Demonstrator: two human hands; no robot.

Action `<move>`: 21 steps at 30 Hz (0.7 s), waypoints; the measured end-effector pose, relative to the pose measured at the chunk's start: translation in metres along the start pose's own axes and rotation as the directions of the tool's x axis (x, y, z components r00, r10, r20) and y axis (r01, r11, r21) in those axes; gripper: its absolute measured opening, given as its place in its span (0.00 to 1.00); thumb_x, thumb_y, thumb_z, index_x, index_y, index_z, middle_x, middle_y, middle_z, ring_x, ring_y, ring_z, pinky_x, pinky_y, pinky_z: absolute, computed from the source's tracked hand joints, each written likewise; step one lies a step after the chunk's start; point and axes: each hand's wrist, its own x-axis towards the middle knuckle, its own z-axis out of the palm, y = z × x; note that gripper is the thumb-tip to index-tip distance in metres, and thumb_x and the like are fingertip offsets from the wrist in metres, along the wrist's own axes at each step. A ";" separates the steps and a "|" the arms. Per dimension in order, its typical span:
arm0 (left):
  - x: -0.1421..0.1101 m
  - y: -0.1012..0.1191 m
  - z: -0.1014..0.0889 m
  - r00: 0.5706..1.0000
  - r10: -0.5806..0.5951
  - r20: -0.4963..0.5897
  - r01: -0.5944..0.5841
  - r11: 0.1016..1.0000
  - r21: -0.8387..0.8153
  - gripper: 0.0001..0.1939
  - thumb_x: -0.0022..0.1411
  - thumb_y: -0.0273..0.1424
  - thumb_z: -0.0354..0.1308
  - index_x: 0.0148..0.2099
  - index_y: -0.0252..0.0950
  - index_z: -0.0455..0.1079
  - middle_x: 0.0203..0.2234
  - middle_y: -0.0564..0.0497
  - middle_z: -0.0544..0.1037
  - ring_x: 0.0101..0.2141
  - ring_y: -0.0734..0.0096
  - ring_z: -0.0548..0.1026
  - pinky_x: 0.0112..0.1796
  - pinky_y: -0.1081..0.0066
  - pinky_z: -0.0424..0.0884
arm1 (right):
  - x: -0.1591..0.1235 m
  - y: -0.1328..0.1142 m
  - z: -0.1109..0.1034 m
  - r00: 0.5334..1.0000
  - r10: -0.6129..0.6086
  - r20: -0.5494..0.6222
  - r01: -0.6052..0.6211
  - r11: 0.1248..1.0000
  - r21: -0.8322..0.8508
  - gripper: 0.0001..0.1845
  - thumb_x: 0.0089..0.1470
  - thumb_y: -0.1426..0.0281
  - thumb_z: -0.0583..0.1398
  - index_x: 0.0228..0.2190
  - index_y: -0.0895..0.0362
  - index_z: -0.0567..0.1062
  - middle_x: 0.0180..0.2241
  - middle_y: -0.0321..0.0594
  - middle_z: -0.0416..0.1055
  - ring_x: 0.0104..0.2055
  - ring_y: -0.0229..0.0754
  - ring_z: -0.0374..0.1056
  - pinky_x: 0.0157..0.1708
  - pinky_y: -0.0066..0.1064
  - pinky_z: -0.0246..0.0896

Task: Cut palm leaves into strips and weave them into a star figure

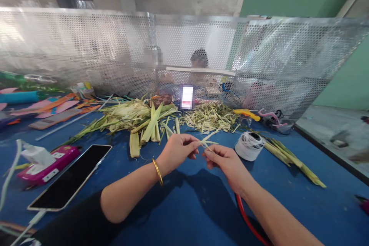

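Observation:
Pale green leaf strips (210, 141), looking like split husk, cross between my two hands above the blue table. My left hand (182, 149), with a gold bangle at the wrist, pinches them between thumb and fingers. On the other side my right hand (221, 160) pinches the lower ends, its fingertips close to the left ones. Just right of that hand stands a spool of white thread (249, 146). A heap of thin shredded strips (210, 117) lies behind the hands. Wider husk leaves (129, 117) are piled at the left of it.
A phone (72, 177) and a magenta power strip (49, 165) with a white charger lie at left. Long stalks (296, 159) and yellow-handled scissors (246, 114) are at right. A perforated metal screen (121, 50) borders the table's back, with people behind it. A red cord (245, 215) hangs near my right forearm.

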 end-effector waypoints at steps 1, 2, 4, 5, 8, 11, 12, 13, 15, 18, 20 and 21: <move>0.000 -0.001 0.001 1.000 -0.014 -0.017 0.014 1.000 0.000 0.06 0.56 0.29 0.57 0.31 0.31 0.73 0.18 0.55 0.72 0.18 0.81 0.68 0.22 0.79 0.66 | -0.001 0.002 0.003 1.000 -0.003 0.000 0.003 1.000 -0.018 0.14 0.44 0.59 0.62 0.21 0.57 0.71 0.21 0.33 0.66 0.22 0.35 0.62 0.27 0.29 0.57; 0.000 -0.001 0.002 0.999 -0.031 -0.029 0.030 1.000 -0.004 0.06 0.56 0.28 0.57 0.31 0.31 0.73 0.18 0.56 0.72 0.18 0.81 0.68 0.22 0.79 0.65 | -0.003 0.003 0.006 1.000 -0.016 -0.003 0.016 0.998 -0.055 0.14 0.45 0.59 0.61 0.21 0.57 0.71 0.20 0.33 0.66 0.23 0.35 0.62 0.27 0.29 0.57; -0.001 -0.002 0.004 0.997 -0.065 -0.044 0.064 0.998 -0.021 0.05 0.56 0.27 0.57 0.31 0.31 0.73 0.17 0.56 0.72 0.17 0.81 0.68 0.21 0.79 0.65 | -0.005 0.006 0.010 0.996 -0.082 -0.019 0.077 0.982 -0.173 0.12 0.48 0.62 0.59 0.21 0.57 0.71 0.19 0.33 0.65 0.23 0.36 0.62 0.28 0.29 0.57; -0.001 -0.002 0.005 0.996 -0.080 -0.050 0.079 0.996 -0.031 0.05 0.56 0.27 0.57 0.30 0.32 0.73 0.17 0.56 0.71 0.17 0.81 0.67 0.21 0.79 0.65 | -0.006 0.007 0.010 0.991 -0.132 -0.024 0.122 0.961 -0.247 0.11 0.49 0.63 0.58 0.22 0.56 0.72 0.19 0.33 0.65 0.24 0.37 0.62 0.28 0.29 0.57; -0.002 -0.003 0.007 0.994 -0.095 -0.055 0.092 0.995 -0.050 0.06 0.56 0.26 0.57 0.28 0.32 0.73 0.16 0.57 0.71 0.17 0.81 0.67 0.21 0.79 0.64 | -0.008 0.007 0.010 0.954 -0.300 -0.003 0.270 0.862 -0.429 0.09 0.52 0.68 0.57 0.22 0.55 0.72 0.21 0.34 0.66 0.26 0.38 0.62 0.28 0.29 0.55; -0.002 -0.004 0.008 0.996 -0.076 -0.053 0.074 0.997 -0.035 0.06 0.55 0.26 0.57 0.28 0.32 0.73 0.15 0.57 0.70 0.17 0.81 0.67 0.21 0.79 0.64 | -0.011 0.004 0.009 0.914 -0.404 0.038 0.366 0.781 -0.506 0.10 0.54 0.70 0.56 0.21 0.55 0.71 0.22 0.35 0.65 0.26 0.38 0.61 0.27 0.28 0.55; -0.001 -0.005 0.008 0.996 -0.065 -0.057 0.064 0.998 -0.021 0.06 0.55 0.26 0.57 0.28 0.32 0.73 0.15 0.57 0.70 0.17 0.81 0.67 0.21 0.79 0.64 | -0.012 0.003 0.009 0.903 -0.427 0.048 0.387 0.759 -0.523 0.11 0.54 0.70 0.55 0.22 0.55 0.70 0.22 0.35 0.65 0.26 0.38 0.61 0.27 0.28 0.55; -0.001 -0.005 0.008 0.997 -0.052 -0.064 0.052 0.999 -0.006 0.06 0.55 0.27 0.57 0.28 0.32 0.73 0.15 0.57 0.70 0.17 0.81 0.67 0.21 0.79 0.64 | -0.013 0.002 0.008 0.892 -0.450 0.055 0.405 0.738 -0.540 0.11 0.55 0.71 0.55 0.22 0.55 0.70 0.23 0.35 0.65 0.26 0.37 0.61 0.27 0.28 0.55; 0.000 -0.007 0.007 0.997 -0.029 -0.076 0.030 0.999 0.021 0.06 0.55 0.28 0.58 0.28 0.33 0.73 0.15 0.56 0.70 0.17 0.80 0.67 0.22 0.79 0.64 | -0.014 0.000 0.008 0.868 -0.493 0.052 0.426 0.688 -0.587 0.11 0.56 0.71 0.53 0.23 0.55 0.69 0.24 0.36 0.66 0.27 0.37 0.62 0.28 0.28 0.56; 0.000 -0.009 0.007 0.996 -0.026 -0.083 0.028 0.999 0.023 0.06 0.55 0.30 0.58 0.29 0.33 0.74 0.16 0.56 0.71 0.17 0.80 0.67 0.22 0.78 0.65 | -0.015 0.001 0.007 0.841 -0.540 0.014 0.411 0.622 -0.666 0.09 0.58 0.70 0.52 0.28 0.55 0.70 0.25 0.38 0.67 0.27 0.38 0.63 0.29 0.28 0.57; 0.000 -0.009 0.008 0.996 -0.043 -0.081 0.044 0.999 0.007 0.07 0.55 0.31 0.58 0.29 0.33 0.74 0.16 0.56 0.71 0.17 0.80 0.67 0.22 0.78 0.65 | -0.014 0.003 0.006 0.846 -0.533 -0.018 0.377 0.620 -0.688 0.06 0.57 0.68 0.53 0.35 0.55 0.69 0.23 0.36 0.67 0.25 0.38 0.63 0.27 0.28 0.56; -0.001 -0.008 0.008 0.995 -0.055 -0.078 0.055 0.999 -0.001 0.07 0.55 0.31 0.58 0.29 0.33 0.73 0.16 0.56 0.71 0.17 0.80 0.67 0.22 0.78 0.65 | -0.014 0.003 0.006 0.854 -0.520 -0.027 0.362 0.630 -0.687 0.07 0.57 0.68 0.53 0.37 0.55 0.69 0.22 0.34 0.66 0.24 0.38 0.62 0.26 0.28 0.56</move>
